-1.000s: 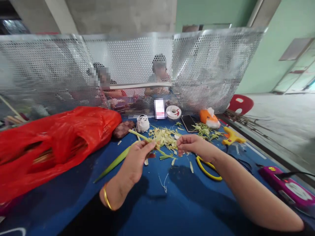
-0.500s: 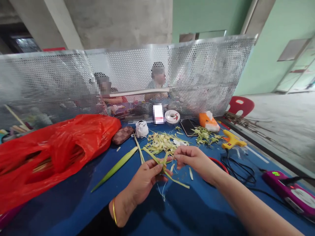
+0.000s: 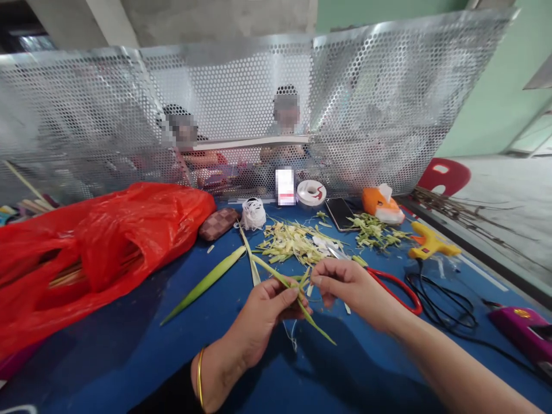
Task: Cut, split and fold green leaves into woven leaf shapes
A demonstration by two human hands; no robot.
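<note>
Thin green leaf strips (image 3: 318,330) cross between the thumb and fingers of my left hand (image 3: 269,307), which is closed on them. One long strip points up left, another down right. A pale thread (image 3: 294,339) dangles below that hand. Just to the right, my right hand (image 3: 345,282) is closed in a pinch beside the strips' upper ends; what sits between its fingertips is too small to make out. Red-handled scissors (image 3: 407,290) lie partly behind the right wrist. A long green leaf (image 3: 202,287) rests on the blue table (image 3: 129,356), left of my hands.
Leaf scraps (image 3: 288,244) lie beyond my hands. Around them are a white string ball (image 3: 253,214), tape roll (image 3: 311,193), phone (image 3: 340,214), tissue pack (image 3: 382,206), yellow glue gun (image 3: 433,241) with cord, purple power strip (image 3: 520,333) and red bag (image 3: 112,230). People sit behind a perforated screen (image 3: 241,86).
The view has shifted, showing more of the scissors. The strips have turned in my left hand, the lower one now steeper. My right hand stays pinched close by.
</note>
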